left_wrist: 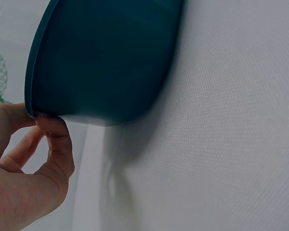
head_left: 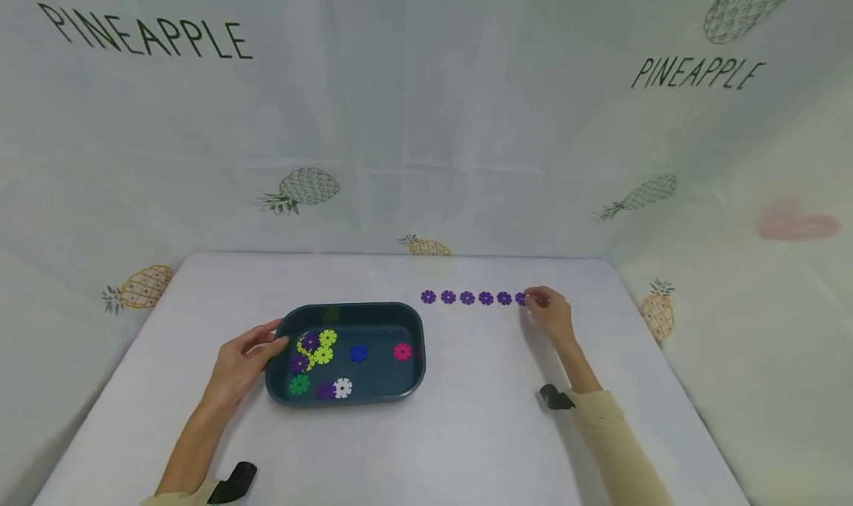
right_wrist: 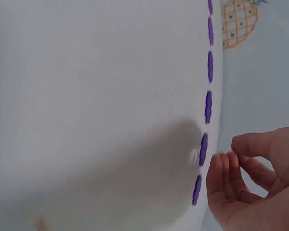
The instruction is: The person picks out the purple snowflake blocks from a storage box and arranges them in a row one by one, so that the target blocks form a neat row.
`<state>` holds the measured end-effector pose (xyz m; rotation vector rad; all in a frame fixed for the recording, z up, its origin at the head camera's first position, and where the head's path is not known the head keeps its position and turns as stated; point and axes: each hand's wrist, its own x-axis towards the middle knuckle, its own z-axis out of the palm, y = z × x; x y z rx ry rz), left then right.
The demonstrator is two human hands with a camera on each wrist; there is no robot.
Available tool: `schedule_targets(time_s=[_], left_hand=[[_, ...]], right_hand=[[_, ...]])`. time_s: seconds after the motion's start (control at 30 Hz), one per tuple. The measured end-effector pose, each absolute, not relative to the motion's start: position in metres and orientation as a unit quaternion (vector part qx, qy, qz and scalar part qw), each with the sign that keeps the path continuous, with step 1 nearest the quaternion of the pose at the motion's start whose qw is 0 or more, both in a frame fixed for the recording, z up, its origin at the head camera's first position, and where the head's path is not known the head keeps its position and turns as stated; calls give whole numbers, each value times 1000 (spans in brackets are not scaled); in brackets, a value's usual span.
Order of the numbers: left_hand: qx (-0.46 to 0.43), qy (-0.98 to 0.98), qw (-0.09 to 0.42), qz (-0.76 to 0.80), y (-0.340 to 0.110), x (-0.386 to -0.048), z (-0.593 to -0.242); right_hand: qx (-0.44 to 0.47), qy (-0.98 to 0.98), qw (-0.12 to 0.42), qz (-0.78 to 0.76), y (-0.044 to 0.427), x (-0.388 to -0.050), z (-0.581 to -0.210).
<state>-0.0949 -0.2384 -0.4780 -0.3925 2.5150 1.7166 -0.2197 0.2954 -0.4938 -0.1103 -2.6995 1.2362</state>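
Note:
A dark teal tray (head_left: 389, 380) stands on the table, and my left hand (head_left: 235, 370) pinches its left rim between thumb and fingers. In the left wrist view the thumb and fingers meet at the rim of the tray (left_wrist: 106, 57). Inside lie flower-shaped discs: yellow, purple, a green disc (head_left: 299, 384), a white disc (head_left: 343, 387), a blue disc (head_left: 358, 353) and a red disc (head_left: 403, 352). My right hand (head_left: 553, 317) hovers at the right end of a row of purple discs (head_left: 467, 298). Its fingers are loosely bent and hold nothing visible beside the end discs (right_wrist: 197, 190).
The white table (head_left: 480, 432) reaches back to a pale curtain (head_left: 426, 121) printed with pineapples. The row runs behind and right of the tray, near the table's far edge. Dark wrist straps (head_left: 556, 397) sit at both sleeves.

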Motion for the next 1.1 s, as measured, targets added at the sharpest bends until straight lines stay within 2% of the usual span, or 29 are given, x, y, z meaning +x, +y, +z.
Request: schedule_targets(time_s=[0.3,1.1], left_hand=[[-129,818,37,559,-238,-95,-477],[-129,816,40,562,-237,-95,-477]], right_hand=[[16,-894,73,442,264,-213,-485],[158,-866,88,467,167,-194,-462]])
